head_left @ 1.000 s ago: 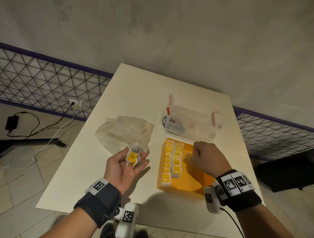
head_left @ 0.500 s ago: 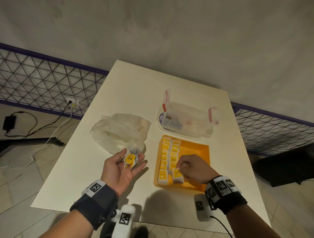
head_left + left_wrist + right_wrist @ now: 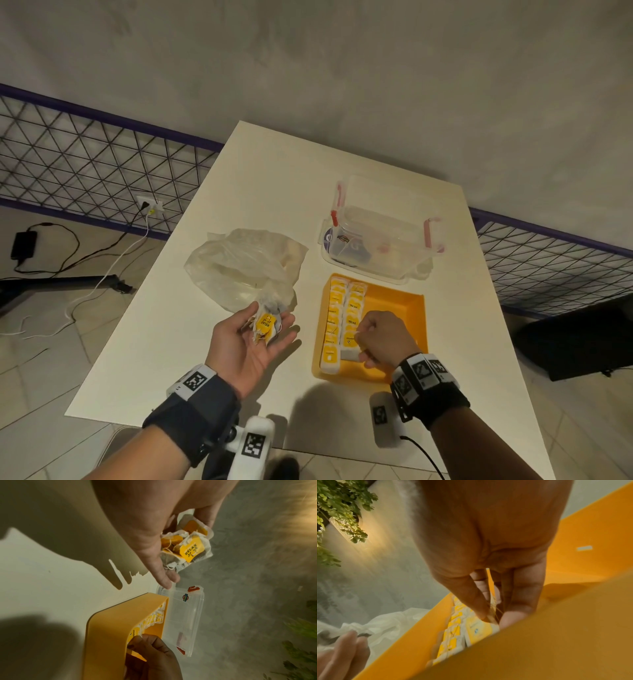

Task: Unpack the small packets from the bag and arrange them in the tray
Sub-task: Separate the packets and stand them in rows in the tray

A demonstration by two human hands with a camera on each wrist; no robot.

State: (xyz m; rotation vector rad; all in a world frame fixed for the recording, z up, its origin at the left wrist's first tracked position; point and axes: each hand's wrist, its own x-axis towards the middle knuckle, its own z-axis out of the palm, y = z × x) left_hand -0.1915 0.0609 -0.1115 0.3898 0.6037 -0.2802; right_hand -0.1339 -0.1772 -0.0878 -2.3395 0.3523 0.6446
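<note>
Right grip (image 3: 378, 339) pinches a half-hidden packet (image 3: 350, 353) in the tray (image 3: 420, 310); left grip (image 3: 248, 337) cups packets (image 3: 265, 325)

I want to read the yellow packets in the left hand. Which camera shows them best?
The left wrist view: the packets sit close and sharp, "RELAX" readable. The head view shows them small in the left hand. The right wrist view shows only that hand's fingers.

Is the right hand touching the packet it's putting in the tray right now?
Touching. In the right wrist view the right hand pinches a packet between thumb and fingertips, low inside the orange tray.
</note>
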